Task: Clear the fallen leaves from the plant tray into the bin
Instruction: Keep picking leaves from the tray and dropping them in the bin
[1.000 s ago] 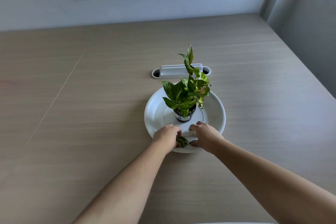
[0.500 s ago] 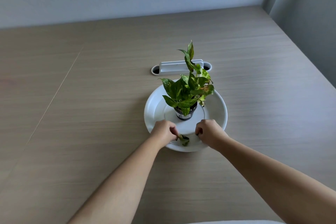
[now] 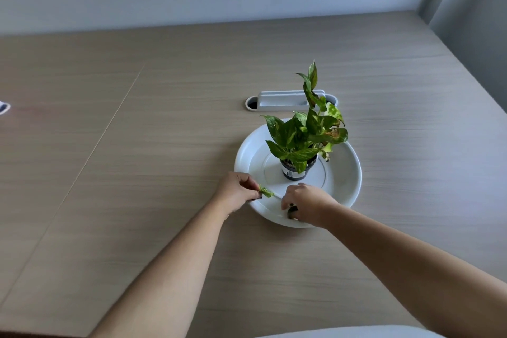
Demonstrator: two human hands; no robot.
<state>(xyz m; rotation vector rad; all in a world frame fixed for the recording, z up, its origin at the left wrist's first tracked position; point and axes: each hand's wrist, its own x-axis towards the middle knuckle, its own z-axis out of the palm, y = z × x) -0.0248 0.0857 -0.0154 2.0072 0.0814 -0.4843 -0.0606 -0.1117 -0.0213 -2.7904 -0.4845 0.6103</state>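
Two leaves, one tray, one plant

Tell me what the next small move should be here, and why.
Probably lift both hands off the round white plastic tray: the left hand pinches a small green fallen leaf and the right hand seems to grip a dark shrivelled scrap at the near rim. No bin shows in view.

Head view, downward, seemingly near tabletop
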